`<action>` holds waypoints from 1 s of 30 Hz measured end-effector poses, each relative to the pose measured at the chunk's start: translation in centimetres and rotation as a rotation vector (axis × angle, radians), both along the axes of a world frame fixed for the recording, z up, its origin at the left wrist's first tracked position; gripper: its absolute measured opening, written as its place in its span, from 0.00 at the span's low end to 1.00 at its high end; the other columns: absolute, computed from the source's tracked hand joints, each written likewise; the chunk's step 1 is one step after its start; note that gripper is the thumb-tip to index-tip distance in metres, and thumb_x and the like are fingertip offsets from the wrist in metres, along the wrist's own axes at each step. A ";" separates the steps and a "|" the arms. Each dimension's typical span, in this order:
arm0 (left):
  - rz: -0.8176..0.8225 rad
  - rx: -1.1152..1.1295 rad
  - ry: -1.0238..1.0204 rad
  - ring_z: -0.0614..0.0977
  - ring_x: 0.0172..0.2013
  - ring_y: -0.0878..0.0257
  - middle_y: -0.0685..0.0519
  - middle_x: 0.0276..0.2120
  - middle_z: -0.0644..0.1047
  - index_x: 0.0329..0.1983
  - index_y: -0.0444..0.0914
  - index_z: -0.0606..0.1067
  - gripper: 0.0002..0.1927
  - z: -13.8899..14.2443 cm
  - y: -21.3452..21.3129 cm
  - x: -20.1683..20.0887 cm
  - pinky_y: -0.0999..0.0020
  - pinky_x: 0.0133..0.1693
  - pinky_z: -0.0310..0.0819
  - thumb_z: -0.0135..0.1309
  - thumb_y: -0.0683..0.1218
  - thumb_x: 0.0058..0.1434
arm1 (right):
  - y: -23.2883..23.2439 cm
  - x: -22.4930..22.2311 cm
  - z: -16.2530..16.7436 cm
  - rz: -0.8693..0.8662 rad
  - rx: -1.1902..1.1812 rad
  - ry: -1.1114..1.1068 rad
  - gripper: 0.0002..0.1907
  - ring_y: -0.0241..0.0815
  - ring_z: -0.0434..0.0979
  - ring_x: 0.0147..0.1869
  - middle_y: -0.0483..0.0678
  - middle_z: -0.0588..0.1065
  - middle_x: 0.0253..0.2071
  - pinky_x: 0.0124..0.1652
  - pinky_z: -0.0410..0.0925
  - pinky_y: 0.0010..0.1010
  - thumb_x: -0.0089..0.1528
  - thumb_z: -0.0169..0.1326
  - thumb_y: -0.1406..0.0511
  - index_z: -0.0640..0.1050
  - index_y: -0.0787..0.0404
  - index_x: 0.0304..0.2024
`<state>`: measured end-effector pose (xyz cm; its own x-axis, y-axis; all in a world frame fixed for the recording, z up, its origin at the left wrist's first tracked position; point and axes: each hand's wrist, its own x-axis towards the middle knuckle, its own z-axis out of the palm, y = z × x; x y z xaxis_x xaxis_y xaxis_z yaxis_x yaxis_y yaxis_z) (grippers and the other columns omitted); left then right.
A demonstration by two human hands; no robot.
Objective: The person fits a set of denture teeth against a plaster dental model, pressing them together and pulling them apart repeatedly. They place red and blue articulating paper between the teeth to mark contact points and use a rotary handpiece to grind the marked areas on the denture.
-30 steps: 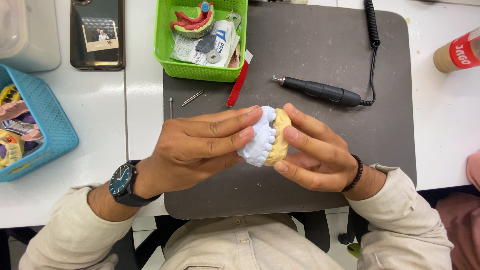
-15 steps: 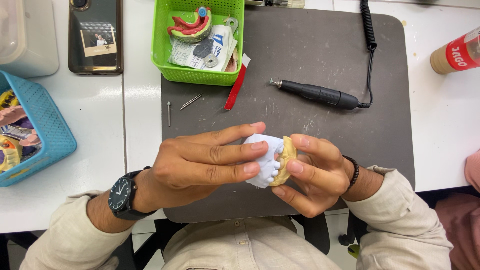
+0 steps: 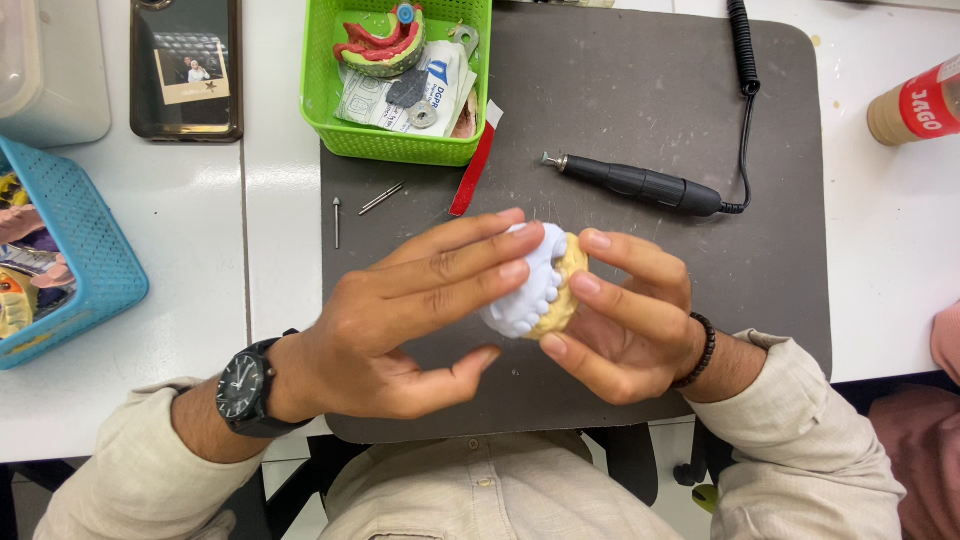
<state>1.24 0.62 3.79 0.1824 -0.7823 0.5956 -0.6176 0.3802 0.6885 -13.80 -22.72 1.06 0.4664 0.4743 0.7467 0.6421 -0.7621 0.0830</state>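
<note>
Both hands are holding a teeth model (image 3: 535,285) over the dark mat (image 3: 640,120) on the desk. The left hand (image 3: 400,320) is gripping its white side. The right hand (image 3: 625,325) is gripping its yellow side. A black tool (image 3: 640,185) is lying nearby.

a single head-worn camera looks nearly straight down, close over the dark mat (image 3: 640,90), probably tilted slightly toward the lap.

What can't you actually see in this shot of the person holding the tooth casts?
Head view:
- White cast: its left half, under the left hand fingers.
- Tan cast: mostly behind the white one and the right hand.
- Blue basket and bottle: cut off by the edges.
- Green basket contents: too small.
</note>
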 end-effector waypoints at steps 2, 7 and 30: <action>0.005 -0.035 0.081 0.73 0.67 0.41 0.38 0.65 0.68 0.65 0.33 0.65 0.37 -0.5 -0.5 -0.4 0.50 0.68 0.70 0.71 0.40 0.54 | 0.7 0.3 0.4 -0.062 -0.057 -0.034 0.26 0.58 0.69 0.61 0.54 0.65 0.57 0.51 0.75 0.47 0.58 0.73 0.69 0.74 0.49 0.53; 0.087 -0.127 -0.008 0.74 0.70 0.47 0.38 0.68 0.69 0.67 0.36 0.66 0.34 -2.2 -0.9 -1.0 0.55 0.72 0.71 0.72 0.40 0.63 | 2.1 0.7 1.3 -0.062 -0.070 -0.019 0.23 0.49 0.67 0.59 0.50 0.66 0.56 0.53 0.76 0.42 0.60 0.73 0.68 0.78 0.49 0.55; -0.067 -0.087 0.083 0.73 0.71 0.49 0.47 0.67 0.72 0.64 0.42 0.68 0.29 -1.7 -0.3 -0.9 0.49 0.72 0.68 0.70 0.39 0.64 | 0.5 -0.9 3.2 0.046 0.183 0.292 0.18 0.47 0.74 0.56 0.52 0.69 0.52 0.52 0.78 0.38 0.61 0.70 0.73 0.78 0.60 0.50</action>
